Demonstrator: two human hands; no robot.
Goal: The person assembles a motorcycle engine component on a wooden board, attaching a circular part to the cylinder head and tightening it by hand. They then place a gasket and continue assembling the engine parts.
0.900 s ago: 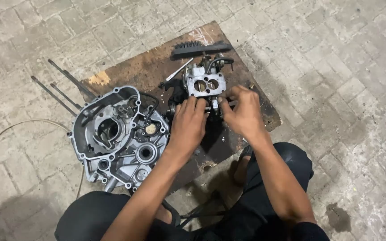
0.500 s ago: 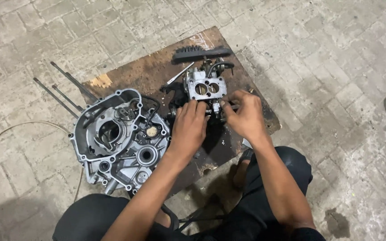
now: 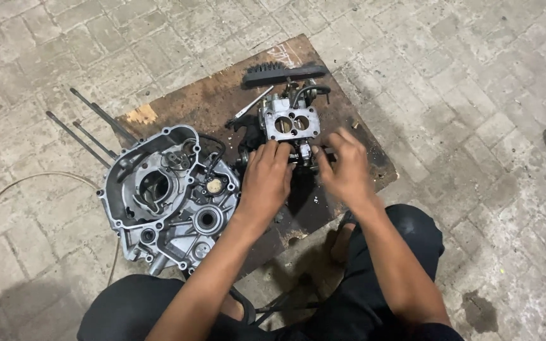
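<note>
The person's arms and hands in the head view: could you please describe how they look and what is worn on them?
Both arms are bare from the hands to the frame edge, with no sleeves in view. The left hand and right hand wear no gloves, and no watch, ring or wristband shows. The person wears dark trousers.

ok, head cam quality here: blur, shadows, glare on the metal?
Head view: mostly sharp, slight softness on the right hand; left hand crisp. Light is even and dim, with soft shadows under the hands on the wooden board. No strong glare on the engine case or the carburetor, only dull sheen. Paving lines bend a little toward the frame edges.
</note>
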